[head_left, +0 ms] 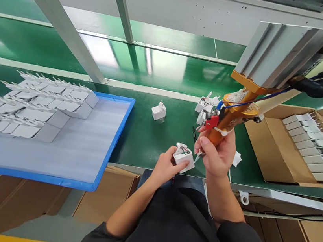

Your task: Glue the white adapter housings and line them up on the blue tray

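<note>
My left hand (168, 165) grips a small white plastic housing (185, 164) with its top open; wires and small parts show inside. My right hand (218, 152) is wrapped round the lower end of an orange glue dispenser (223, 125) with a red switch (211, 122) on its side. The dispenser's thin nozzle (197, 158) points down at the housing's right edge; whether it touches cannot be made out. Beyond my left hand, a single white housing (159, 111) stands on the green bench. Several more white housings (207, 105) cluster behind the dispenser.
On the left, a blue-rimmed tray (114, 138) bears rows of white housings (47, 102). An open cardboard box (276, 152) at right holds more housings (316, 145). Overhead hangs the dispenser's metal block (286, 54) with black hoses (311, 86). A metal post (64, 25) slants across the left.
</note>
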Available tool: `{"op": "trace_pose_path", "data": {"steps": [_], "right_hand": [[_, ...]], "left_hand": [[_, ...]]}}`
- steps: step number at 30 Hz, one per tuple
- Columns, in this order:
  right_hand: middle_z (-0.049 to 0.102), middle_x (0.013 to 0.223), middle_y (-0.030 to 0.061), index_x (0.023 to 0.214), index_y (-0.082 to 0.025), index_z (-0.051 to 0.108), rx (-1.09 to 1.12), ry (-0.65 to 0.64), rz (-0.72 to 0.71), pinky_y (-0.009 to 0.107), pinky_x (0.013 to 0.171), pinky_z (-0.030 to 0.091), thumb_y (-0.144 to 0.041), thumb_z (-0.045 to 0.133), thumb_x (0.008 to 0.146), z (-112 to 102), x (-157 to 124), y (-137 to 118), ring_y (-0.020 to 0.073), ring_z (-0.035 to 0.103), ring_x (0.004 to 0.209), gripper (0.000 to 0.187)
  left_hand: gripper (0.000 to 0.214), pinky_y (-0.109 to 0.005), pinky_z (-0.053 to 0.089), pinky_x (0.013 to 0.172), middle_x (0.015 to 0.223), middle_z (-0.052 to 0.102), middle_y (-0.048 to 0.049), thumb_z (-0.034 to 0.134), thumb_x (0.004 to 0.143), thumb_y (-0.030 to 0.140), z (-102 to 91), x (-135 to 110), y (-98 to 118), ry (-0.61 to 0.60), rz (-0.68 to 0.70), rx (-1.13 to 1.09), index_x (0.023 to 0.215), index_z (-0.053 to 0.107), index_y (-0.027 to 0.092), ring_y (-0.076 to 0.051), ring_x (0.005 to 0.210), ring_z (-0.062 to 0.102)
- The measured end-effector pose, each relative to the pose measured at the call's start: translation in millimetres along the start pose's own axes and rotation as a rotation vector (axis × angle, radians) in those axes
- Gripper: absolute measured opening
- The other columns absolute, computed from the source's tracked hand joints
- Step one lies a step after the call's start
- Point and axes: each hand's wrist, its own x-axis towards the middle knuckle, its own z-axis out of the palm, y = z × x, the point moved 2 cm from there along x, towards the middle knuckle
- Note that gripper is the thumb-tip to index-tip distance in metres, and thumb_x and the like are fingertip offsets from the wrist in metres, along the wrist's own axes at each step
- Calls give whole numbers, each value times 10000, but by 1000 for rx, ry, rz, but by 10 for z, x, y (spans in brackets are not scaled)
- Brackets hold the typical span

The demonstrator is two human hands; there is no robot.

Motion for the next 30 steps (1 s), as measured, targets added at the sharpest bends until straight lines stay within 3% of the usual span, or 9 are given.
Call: {"op": "trace_pose_path", "data": {"steps": [7,11,15,19,22,25,27,30], "right_hand": [[668,836,-52,1043,-252,515,-218,146,-4,205,420,422,-284,738,843,-251,114,65,53,484,450,301],[659,810,-30,1051,-242,535,-380,207,-23,251,450,437,-373,761,816,-441,146,157,82,489,461,351],[638,710,-19,1179,-210,543,-673,272,-23,337,598,522,-452,711,832,-649,157,258,154,567,527,455],[713,1002,87,1362,-195,469,-798,278,-32,380,699,568,-448,643,867,-789,156,329,187,654,657,583],[665,1218,138,1476,-205,378,-796,291,-76,380,776,587,-409,610,887,-874,119,398,200,698,819,665],[590,1347,179,1536,-195,309,-838,330,-109,416,879,575,-403,600,887,-976,54,495,258,690,1070,742],[556,1380,196,1551,-189,289,-888,361,-100,421,851,576,-421,592,884,-1044,14,558,294,648,1166,769],[577,1309,199,1540,-173,318,-965,414,-88,421,774,570,-444,590,874,-1116,-25,618,293,638,1077,769]], "left_hand": [[352,-228,479,636,813,680,19,692,802,463,-295,-83,22,-50,-53,17,1016,627,191,-139,684,615],[286,-229,445,636,798,651,26,701,799,417,-390,-49,34,-1,16,249,987,646,208,-139,689,568],[233,-280,490,759,906,642,-13,716,770,312,-482,-10,21,84,93,454,970,645,216,-189,844,599],[358,-332,521,838,1020,680,-48,743,775,359,-518,23,41,49,71,453,1087,644,216,-228,944,631],[348,-341,530,834,1029,719,-60,679,849,462,-481,78,75,34,32,405,1084,656,206,-235,945,664],[257,-325,542,834,1020,753,-48,591,910,391,-404,152,71,52,42,317,1076,660,208,-215,940,700],[238,-316,547,847,1014,764,-41,553,900,273,-365,192,46,91,115,293,1106,653,207,-199,946,709],[321,-343,534,898,1026,760,-64,524,845,163,-365,200,20,130,329,399,1137,656,191,-210,1008,674]]}}
